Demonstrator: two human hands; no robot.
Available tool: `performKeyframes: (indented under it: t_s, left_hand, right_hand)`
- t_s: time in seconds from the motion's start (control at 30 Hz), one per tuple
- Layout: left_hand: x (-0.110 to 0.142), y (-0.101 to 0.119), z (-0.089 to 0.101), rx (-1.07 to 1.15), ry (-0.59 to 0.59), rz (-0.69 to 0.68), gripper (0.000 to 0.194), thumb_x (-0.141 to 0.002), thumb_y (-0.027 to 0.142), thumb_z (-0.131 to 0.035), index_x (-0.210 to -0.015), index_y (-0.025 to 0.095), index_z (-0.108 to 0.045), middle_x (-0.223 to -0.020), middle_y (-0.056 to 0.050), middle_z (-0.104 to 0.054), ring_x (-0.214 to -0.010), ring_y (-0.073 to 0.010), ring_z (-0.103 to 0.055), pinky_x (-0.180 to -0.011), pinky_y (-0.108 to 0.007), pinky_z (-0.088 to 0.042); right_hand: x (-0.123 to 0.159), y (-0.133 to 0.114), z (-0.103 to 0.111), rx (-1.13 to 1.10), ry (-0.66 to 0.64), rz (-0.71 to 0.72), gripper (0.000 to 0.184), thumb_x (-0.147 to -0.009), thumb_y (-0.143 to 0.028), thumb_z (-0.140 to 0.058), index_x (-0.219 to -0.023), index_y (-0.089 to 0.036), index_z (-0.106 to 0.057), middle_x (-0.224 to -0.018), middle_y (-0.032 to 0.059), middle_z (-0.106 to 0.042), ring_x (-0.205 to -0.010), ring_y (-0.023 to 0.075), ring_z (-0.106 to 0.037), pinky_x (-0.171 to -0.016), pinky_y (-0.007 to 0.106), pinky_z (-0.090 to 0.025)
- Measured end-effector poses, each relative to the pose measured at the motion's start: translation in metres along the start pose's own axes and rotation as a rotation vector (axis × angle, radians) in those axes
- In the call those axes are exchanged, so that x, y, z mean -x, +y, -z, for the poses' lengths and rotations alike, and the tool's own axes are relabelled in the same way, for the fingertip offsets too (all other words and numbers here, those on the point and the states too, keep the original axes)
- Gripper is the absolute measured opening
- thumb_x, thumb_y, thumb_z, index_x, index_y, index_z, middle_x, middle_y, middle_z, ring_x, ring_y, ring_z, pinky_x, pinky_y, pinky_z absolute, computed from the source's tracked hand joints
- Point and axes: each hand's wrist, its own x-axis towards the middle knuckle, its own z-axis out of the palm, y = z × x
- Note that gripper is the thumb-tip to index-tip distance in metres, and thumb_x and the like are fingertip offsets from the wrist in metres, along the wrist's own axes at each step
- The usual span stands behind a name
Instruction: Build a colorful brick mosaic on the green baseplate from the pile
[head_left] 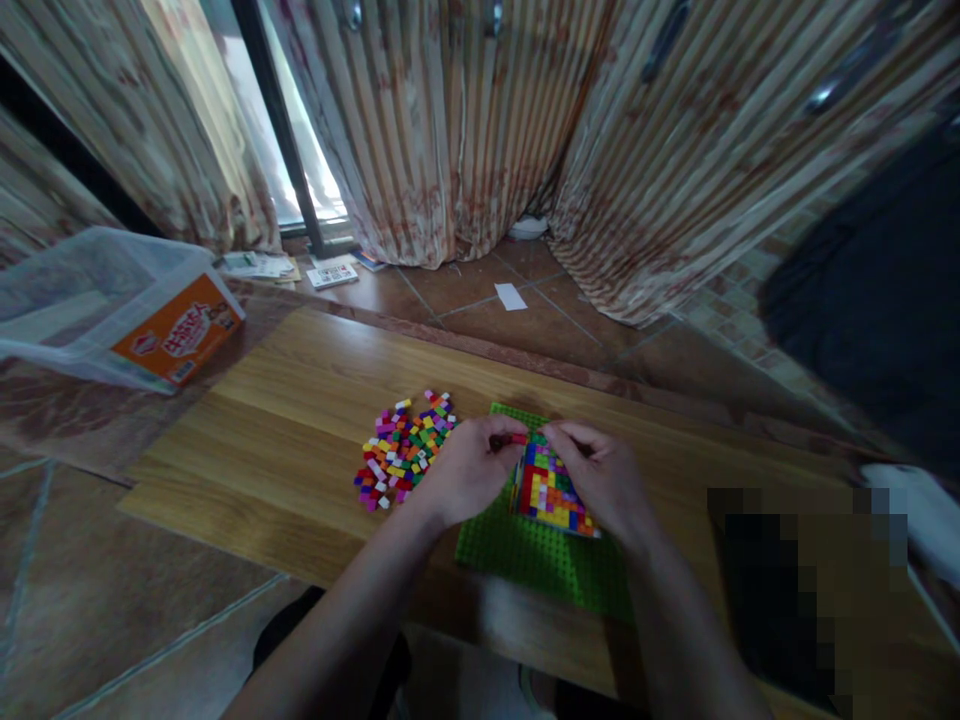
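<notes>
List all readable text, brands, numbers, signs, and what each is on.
None readable for certain.
Orange label on the clear bin: large pale lettering, too blurred to quote; smaller print also unreadable.
White booklet on the floor: dark printed marks, too small to read.
Papers beside it: print too blurred to read.

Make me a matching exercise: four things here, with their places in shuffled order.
1. Green studded plastic baseplate
2. Loose small multicoloured plastic bricks
3. Clear plastic bin with orange label
4. White rectangular sheet

A. On brown floor tiles
B. Beneath the right hand
C. At the picture's left edge
D. Heaped beside the left hand

Pairs: 1-B; 2-D; 3-C; 4-A
</notes>
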Motion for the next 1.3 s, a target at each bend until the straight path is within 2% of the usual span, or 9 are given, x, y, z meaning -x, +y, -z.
performKeyframes:
  t_s: [0.23, 0.57, 0.8, 0.93, 1.03, 1.1, 1.3]
  left_hand:
    - [0.0, -0.001, -0.002, 0.006, 0.001, -0.005, 0.02, -0.083, 0.022, -0.054, -0.092, 0.016, -0.07, -0.08, -0.002, -0.069, -0.075, -0.0156, -0.062, -0.074, -0.026, -0.051]
    - [0.0, 0.001, -0.003, 0.003, 0.003, 0.008, 0.02, -0.083, 0.019, -0.054, -0.093, 0.016, -0.071, -0.082, -0.002, -0.07, -0.077, -0.0159, -0.063, -0.076, -0.028, -0.051]
    - [-0.002, 0.0, 0.0, 0.024, 0.029, 0.007, 0.019, -0.082, 0.017, -0.056, -0.093, 0.016, -0.07, -0.085, -0.003, -0.071, -0.079, -0.0167, -0.064, -0.076, -0.028, -0.051]
    - [-0.002, 0.0, 0.002, 0.086, 0.096, 0.038, 0.021, -0.078, 0.013, -0.059, -0.096, 0.014, -0.069, -0.086, -0.004, -0.071, -0.079, -0.0161, -0.063, -0.074, -0.027, -0.05]
    - [-0.002, 0.001, 0.002, 0.163, 0.117, 0.018, 0.027, -0.074, 0.008, -0.061, -0.099, 0.014, -0.068, -0.086, -0.003, -0.069, -0.079, -0.0143, -0.063, -0.075, -0.026, -0.049]
    - [-0.001, 0.003, 0.001, 0.218, 0.118, -0.01, 0.028, -0.073, 0.007, -0.061, -0.1, 0.015, -0.068, -0.085, -0.002, -0.068, -0.078, -0.0129, -0.062, -0.075, -0.025, -0.048]
    - [0.002, 0.01, -0.002, 0.314, 0.123, -0.097, 0.027, -0.076, 0.013, -0.064, -0.103, 0.015, -0.068, -0.089, -0.003, -0.068, -0.081, -0.0122, -0.061, -0.081, -0.026, -0.05]
  right_hand:
    - [0.001, -0.002, -0.001, 0.002, 0.002, -0.017, 0.035, -0.086, -0.049, -0.058, -0.082, -0.02, -0.075, -0.076, 0.0013, -0.07, -0.071, 0.0179, -0.062, -0.066, 0.028, -0.044]
    - [0.001, -0.003, -0.002, 0.034, -0.013, 0.016, 0.036, -0.088, -0.048, -0.055, -0.071, -0.019, -0.068, -0.067, -0.0012, -0.065, -0.066, 0.0156, -0.059, -0.062, 0.026, -0.041]
    - [0.002, -0.003, -0.002, 0.054, -0.009, 0.0, 0.037, -0.089, -0.05, -0.054, -0.077, -0.02, -0.072, -0.072, 0.0002, -0.069, -0.069, 0.0174, -0.063, -0.064, 0.027, -0.044]
    - [0.002, -0.002, 0.002, 0.023, 0.097, -0.024, 0.041, -0.092, -0.052, -0.049, -0.091, -0.021, -0.075, -0.087, 0.0039, -0.075, -0.084, 0.0213, -0.068, -0.074, 0.031, -0.049]
    - [0.001, -0.003, 0.006, -0.005, 0.205, 0.037, 0.039, -0.091, -0.052, -0.05, -0.095, -0.022, -0.076, -0.095, 0.0056, -0.076, -0.092, 0.023, -0.069, -0.082, 0.035, -0.05]
    - [0.001, -0.006, 0.007, -0.011, 0.229, 0.11, 0.035, -0.091, -0.049, -0.053, -0.095, -0.022, -0.076, -0.098, 0.0057, -0.075, -0.095, 0.0231, -0.068, -0.086, 0.036, -0.05]
    - [0.006, -0.019, 0.002, 0.011, 0.083, 0.243, 0.023, -0.09, -0.04, -0.058, -0.1, -0.025, -0.073, -0.106, 0.004, -0.072, -0.1, 0.02, -0.066, -0.09, 0.034, -0.049]
